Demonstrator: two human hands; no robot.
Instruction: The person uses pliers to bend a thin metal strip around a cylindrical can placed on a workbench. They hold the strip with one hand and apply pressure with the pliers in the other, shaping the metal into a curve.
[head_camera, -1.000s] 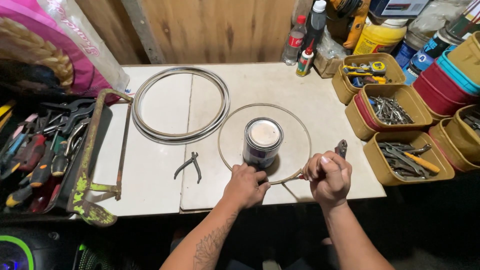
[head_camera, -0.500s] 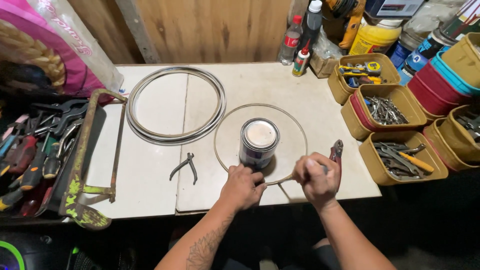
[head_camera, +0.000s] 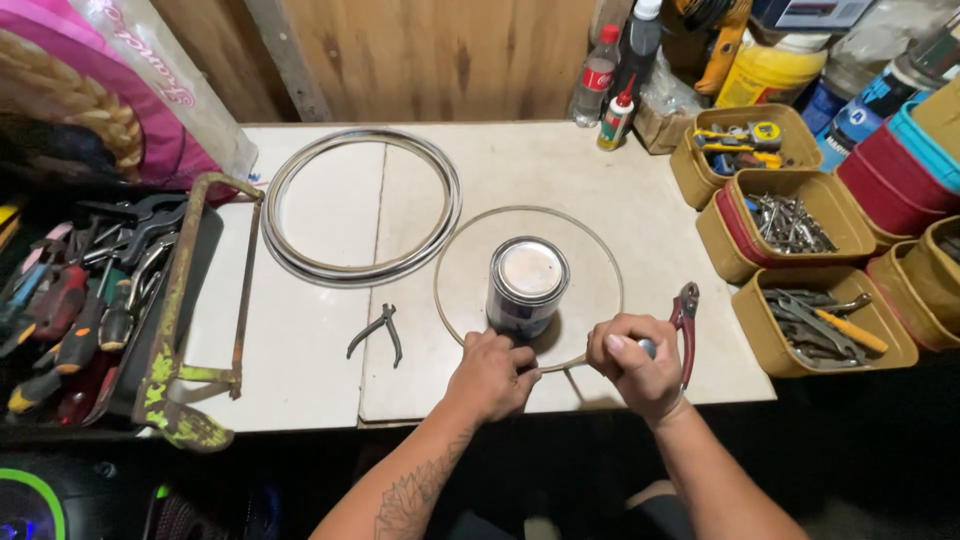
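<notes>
Right hand (head_camera: 638, 368) hides pliers' (head_camera: 686, 318) jaws; wire ring (head_camera: 528, 285) join probably under fingers.

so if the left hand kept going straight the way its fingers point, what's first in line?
Probably the metal can: the left hand points up and slightly right, pinching the thin wire ring beside the can's base. Depth is unclear, so it might skim the can's left side.

Home workshop, table (head_camera: 300, 340) against plank wall, rack of screwdrivers (head_camera: 60, 310), hacksaw (head_camera: 190, 330), yellow bins of bolts (head_camera: 790, 222), spanners (head_camera: 815, 322), pliers (head_camera: 376, 332)
</notes>
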